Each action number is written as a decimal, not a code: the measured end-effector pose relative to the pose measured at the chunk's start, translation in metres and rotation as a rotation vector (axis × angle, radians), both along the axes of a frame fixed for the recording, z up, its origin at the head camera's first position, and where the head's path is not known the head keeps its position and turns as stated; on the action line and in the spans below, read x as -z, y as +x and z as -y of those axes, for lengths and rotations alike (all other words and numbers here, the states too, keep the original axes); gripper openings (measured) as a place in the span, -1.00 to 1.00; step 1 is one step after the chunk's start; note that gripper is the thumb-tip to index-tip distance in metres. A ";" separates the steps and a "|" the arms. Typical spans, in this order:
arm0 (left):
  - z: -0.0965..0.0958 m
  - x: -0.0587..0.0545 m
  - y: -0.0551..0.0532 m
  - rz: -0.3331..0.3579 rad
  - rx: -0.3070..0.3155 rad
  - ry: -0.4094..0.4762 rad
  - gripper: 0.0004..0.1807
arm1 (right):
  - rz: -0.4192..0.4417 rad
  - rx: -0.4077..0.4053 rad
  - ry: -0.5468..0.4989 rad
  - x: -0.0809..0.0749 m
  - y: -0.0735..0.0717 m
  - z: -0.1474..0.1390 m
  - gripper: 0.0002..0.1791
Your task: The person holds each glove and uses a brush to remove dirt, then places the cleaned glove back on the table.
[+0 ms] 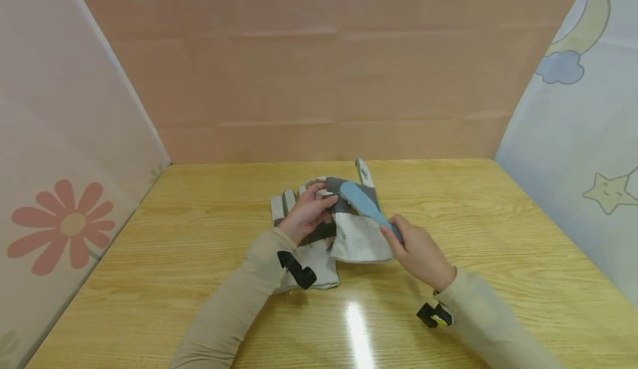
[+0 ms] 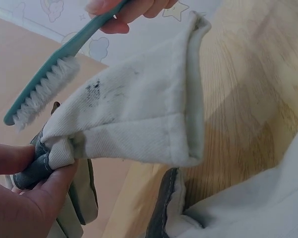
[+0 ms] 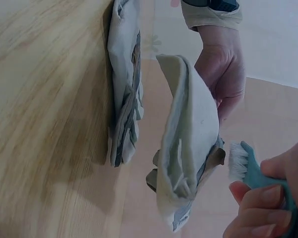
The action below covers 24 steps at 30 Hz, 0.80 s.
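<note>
A white and dark grey work glove (image 1: 360,239) is held up off the table by my left hand (image 1: 308,214), whose thumb and fingers pinch it at its edge. Dark smudges mark the glove's white cuff (image 2: 134,99) in the left wrist view. My right hand (image 1: 422,255) grips the handle of a blue brush (image 1: 366,204) with white bristles (image 2: 49,89). In both wrist views the bristles face the held glove, with a small gap showing between them. A second matching glove (image 1: 315,265) lies on the table beneath my left hand.
The wooden table (image 1: 199,313) reaches back to an orange-brown backdrop (image 1: 329,81). Pale side walls stand left and right, printed with a flower (image 1: 72,225), a moon and a star (image 1: 610,193). Black wrist-worn devices sit on both sleeves.
</note>
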State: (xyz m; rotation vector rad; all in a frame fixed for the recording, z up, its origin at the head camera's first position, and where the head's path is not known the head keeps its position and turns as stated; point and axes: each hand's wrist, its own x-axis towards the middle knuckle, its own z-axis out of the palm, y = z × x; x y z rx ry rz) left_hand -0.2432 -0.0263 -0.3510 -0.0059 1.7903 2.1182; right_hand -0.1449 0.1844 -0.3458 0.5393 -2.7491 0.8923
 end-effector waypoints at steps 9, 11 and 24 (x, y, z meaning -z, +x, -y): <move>0.002 0.000 0.000 -0.005 -0.016 -0.016 -0.47 | 0.050 0.011 0.017 0.001 0.002 -0.002 -0.81; 0.003 -0.001 0.000 -0.002 -0.018 -0.021 -0.47 | 0.063 0.019 0.023 0.001 0.002 -0.005 -0.81; 0.001 0.003 0.001 0.019 -0.022 -0.015 -0.45 | -0.010 -0.008 -0.004 0.002 -0.001 -0.001 -0.83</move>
